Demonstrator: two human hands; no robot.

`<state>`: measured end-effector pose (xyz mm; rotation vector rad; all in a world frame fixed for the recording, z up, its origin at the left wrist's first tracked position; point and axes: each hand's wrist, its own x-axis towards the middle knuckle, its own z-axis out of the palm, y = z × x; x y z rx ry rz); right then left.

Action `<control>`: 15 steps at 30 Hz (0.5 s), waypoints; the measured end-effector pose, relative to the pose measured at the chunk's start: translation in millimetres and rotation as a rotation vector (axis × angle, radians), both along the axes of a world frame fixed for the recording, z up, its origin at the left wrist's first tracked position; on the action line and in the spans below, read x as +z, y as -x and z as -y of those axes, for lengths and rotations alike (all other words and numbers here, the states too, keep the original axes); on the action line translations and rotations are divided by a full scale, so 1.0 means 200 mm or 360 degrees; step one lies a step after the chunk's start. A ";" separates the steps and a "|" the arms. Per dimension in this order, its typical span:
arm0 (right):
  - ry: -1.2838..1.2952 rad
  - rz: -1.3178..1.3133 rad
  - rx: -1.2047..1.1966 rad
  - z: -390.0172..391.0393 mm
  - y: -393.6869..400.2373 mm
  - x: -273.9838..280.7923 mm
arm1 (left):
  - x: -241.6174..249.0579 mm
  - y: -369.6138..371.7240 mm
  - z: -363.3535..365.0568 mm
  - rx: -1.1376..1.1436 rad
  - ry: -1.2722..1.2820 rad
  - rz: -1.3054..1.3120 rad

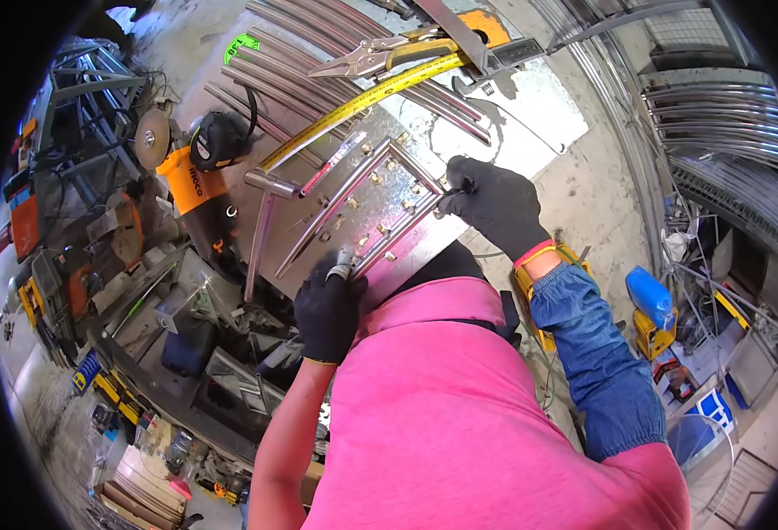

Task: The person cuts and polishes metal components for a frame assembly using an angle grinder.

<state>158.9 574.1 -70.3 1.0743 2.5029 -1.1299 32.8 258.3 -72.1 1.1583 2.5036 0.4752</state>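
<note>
A U-shaped frame of shiny metal tube (398, 231) lies on a metal plate (420, 258) in front of me, with several small brass-coloured pieces (352, 203) around and between its legs. My right hand (498, 205), in a black glove, is closed at the frame's far right corner, thumb and fingers pinched on the tube. At the near end of the same leg, my gloved left hand (325, 307) is closed against the tube. A grey piece shows at its fingertips, too small to name. Left of the frame rests a hammer (270, 184).
A yellow tape measure (362, 108) stretches across a row of metal tubes (292, 71), beside locking pliers (376, 57). An orange angle grinder (193, 181) sits at the table's left edge. Bundled metal bars (716, 119) stand at the right, and cluttered tool trays (203, 327) at the left.
</note>
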 end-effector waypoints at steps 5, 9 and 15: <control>-0.0205 -0.0209 0.0062 0.04 -0.06 -0.12 | -0.01 0.01 -0.01 -0.0190 0.0011 -0.0234; -0.0309 -0.0123 0.0196 0.03 -0.05 -0.11 | 0.01 0.01 -0.02 -0.0184 0.0077 -0.0183; -0.0295 -0.0313 0.0170 0.04 -0.06 -0.11 | 0.02 0.03 -0.03 -0.0181 0.0028 -0.0100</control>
